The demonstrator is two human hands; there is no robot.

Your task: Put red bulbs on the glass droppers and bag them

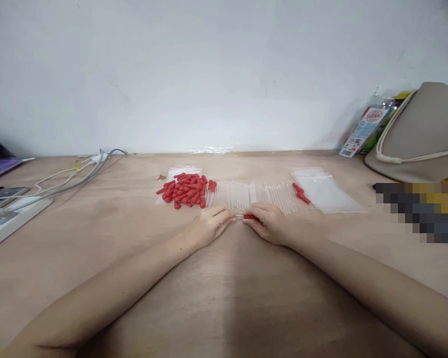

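My left hand [210, 224] and my right hand [269, 222] meet near the middle of the wooden table [216, 293], fingers pinched. Between them lies a thin clear tube [239, 217]; my left fingers grip its clear end, and my right fingers grip a red rubber cap [249, 217] at the other end. Just beyond my hands lies a row of several clear tubes [252, 195]. A heap of red caps [183, 189] rests on a clear bag to the left of the row. Two capped tubes [300, 194] lie at the row's right end.
A flat clear plastic bag [326, 191] lies right of the tubes. A beige bag [421, 134] and a snack packet [364, 130] stand at the back right by the wall. Cables [78, 171] and a power strip [11, 216] occupy the left side.
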